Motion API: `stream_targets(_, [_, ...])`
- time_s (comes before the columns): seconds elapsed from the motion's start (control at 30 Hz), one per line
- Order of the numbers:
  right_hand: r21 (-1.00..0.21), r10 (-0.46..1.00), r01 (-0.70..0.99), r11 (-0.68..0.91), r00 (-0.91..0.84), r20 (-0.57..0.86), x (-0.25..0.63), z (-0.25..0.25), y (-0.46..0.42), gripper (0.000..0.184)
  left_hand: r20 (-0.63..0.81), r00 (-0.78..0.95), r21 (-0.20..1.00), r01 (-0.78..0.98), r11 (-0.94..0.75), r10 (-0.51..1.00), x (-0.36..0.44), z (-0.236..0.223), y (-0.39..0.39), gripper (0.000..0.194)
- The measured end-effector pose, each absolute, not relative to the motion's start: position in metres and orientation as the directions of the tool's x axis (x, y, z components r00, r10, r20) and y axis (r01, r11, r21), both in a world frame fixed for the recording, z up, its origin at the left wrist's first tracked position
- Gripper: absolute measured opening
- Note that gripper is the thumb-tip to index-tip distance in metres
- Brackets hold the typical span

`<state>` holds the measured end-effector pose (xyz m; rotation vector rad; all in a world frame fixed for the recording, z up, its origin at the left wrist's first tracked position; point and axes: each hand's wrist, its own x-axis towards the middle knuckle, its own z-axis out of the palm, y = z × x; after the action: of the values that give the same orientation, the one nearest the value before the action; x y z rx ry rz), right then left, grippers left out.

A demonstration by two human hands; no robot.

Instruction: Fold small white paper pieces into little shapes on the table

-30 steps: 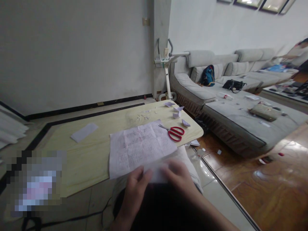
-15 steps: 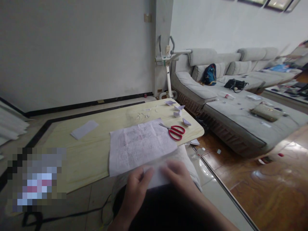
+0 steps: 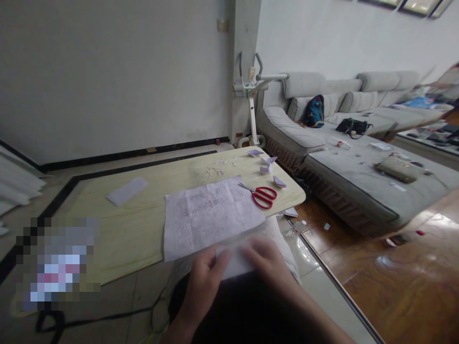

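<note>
Over my lap, a piece of white paper is stretched between both hands. My left hand is closed on its left side, thumb on top. My right hand, a little blurred, pinches the right side; its fingertips are hard to make out. Just beyond lies a creased printed sheet on the pale wooden table. Red-handled scissors rest partly on that sheet's right edge. Several small folded paper shapes stand near the table's far right corner.
Paper scraps lie at the table's far side, and a folded white paper at its left. A grey sofa with bags stands at right. White exercise equipment is behind the table. A cable runs along the floor.
The view has shifted very slightly. Both hands stay in nearly the same place on the white paper, and nothing on the table has moved.
</note>
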<state>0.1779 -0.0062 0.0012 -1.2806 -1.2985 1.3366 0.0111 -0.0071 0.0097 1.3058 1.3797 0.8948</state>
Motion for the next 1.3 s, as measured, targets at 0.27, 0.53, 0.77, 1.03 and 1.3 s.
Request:
stream_targets(0.27, [-0.994, 0.987, 0.038, -0.106, -0.118, -0.11, 0.176, 0.005, -0.007, 0.037, -0.164, 0.03, 0.96, 0.233, 0.153, 0.986, 0.012, 0.013, -0.007, 0.032])
stream_targets(0.53, [-0.994, 0.983, 0.022, -0.111, -0.143, -0.113, 0.177, -0.001, -0.006, 0.039, -0.18, -0.039, 0.959, 0.214, 0.184, 0.983, 0.011, 0.004, -0.005, 0.034])
stream_targets(0.77, [-0.993, 0.988, 0.052, -0.108, -0.107, -0.113, 0.183, -0.003, -0.005, 0.04, -0.245, -0.018, 0.968, 0.055, 0.246, 0.969, 0.016, 0.005, -0.007, 0.034])
stream_targets(1.03, [-0.996, 0.992, 0.036, -0.087, -0.088, -0.09, 0.184, -0.005, -0.003, 0.04, -0.208, 0.026, 0.972, 0.117, 0.204, 0.978, 0.013, 0.007, -0.007, 0.032])
stream_targets(1.3, [-0.996, 0.996, 0.032, -0.078, -0.034, -0.079, 0.183, 0.002, -0.004, 0.041, -0.204, 0.118, 0.966, 0.187, 0.18, 0.972, 0.014, 0.018, -0.009, 0.036])
